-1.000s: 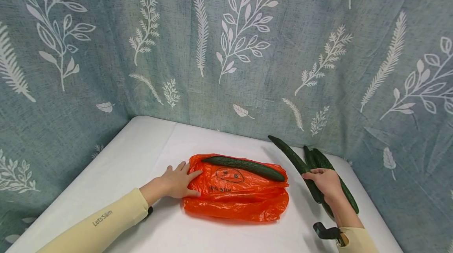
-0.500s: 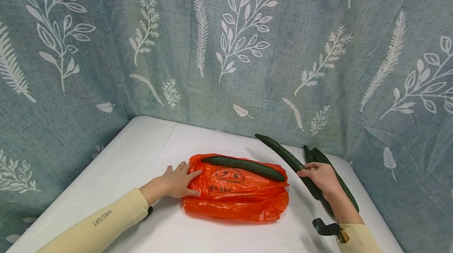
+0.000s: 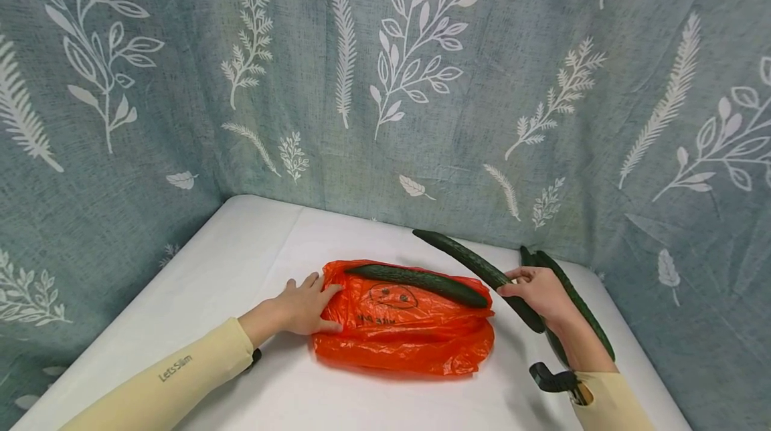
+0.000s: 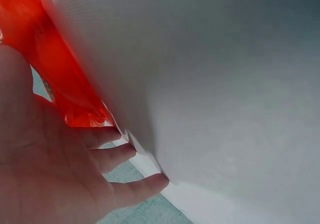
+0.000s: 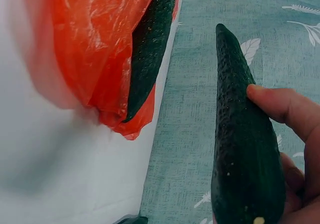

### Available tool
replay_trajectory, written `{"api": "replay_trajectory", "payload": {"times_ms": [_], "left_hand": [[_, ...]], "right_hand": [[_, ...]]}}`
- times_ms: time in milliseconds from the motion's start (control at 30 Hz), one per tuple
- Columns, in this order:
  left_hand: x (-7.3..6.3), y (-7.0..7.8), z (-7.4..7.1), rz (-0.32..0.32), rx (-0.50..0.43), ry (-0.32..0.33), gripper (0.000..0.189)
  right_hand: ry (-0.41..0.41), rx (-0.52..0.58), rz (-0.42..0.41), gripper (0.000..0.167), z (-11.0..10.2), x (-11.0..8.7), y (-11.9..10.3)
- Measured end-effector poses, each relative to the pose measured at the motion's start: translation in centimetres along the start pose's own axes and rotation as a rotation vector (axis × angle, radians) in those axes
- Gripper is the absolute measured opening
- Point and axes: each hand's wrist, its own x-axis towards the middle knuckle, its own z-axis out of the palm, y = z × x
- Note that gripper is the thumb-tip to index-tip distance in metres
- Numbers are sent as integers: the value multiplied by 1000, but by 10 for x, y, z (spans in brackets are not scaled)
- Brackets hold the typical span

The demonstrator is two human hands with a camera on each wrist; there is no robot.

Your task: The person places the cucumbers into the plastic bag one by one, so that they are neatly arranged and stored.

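Note:
A long dark green cucumber (image 3: 466,257) is pinched by my right hand (image 3: 536,294), raised at a slant to the right of the orange plastic bag (image 3: 403,351). The right wrist view shows thumb and fingers around the bumpy cucumber (image 5: 245,149). On top of the bag lies a second cucumber (image 3: 415,278), along its far side. My left hand (image 3: 304,307) rests spread at the bag's left end, thumb and fingers touching the plastic. In the left wrist view the fingers of that hand (image 4: 55,159) reach out straight by the bag (image 4: 62,69).
More cucumbers (image 3: 581,304) lie at the table's right side, partly hidden behind my right hand and forearm. The white table (image 3: 265,243) meets a blue-green leaf-print curtain (image 3: 337,170) at the back and both sides. A black wrist camera mount (image 3: 551,377) sticks out from my right wrist.
My right hand has carried its cucumber leftward, away from the others and closer to the bag. The left hand stays on the bag. The head view has shifted slightly.

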Motion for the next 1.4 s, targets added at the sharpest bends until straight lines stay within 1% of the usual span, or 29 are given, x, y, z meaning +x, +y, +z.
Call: {"api": "replay_trajectory", "payload": {"times_ms": [167,367,533,700,867,1067,1300,1400], "left_hand": [[0,-1,-1,5,-23,14,85],[1,-1,-2,-2,-40,1,83],[1,-1,-2,6,-12,-13,80],[0,-2,0,1,4,-28,75],[0,-3,2,-2,1,-22,77],[0,-2,1,-2,0,-17,80],[0,-3,2,4,1,-12,80],[0,-2,1,2,-14,-18,80]], "right_hand": [[-41,-23,-41,54,-1,-1,-6],[-109,-14,-87,50,1,0,-12],[-150,23,-137,49,6,2,-18],[-193,39,-169,47,14,4,-22],[-245,42,-185,45,23,7,-26],[-279,51,-196,38,36,11,-31],[-327,60,-230,38,49,16,-36],[-326,60,-241,37,55,18,-39]]}}
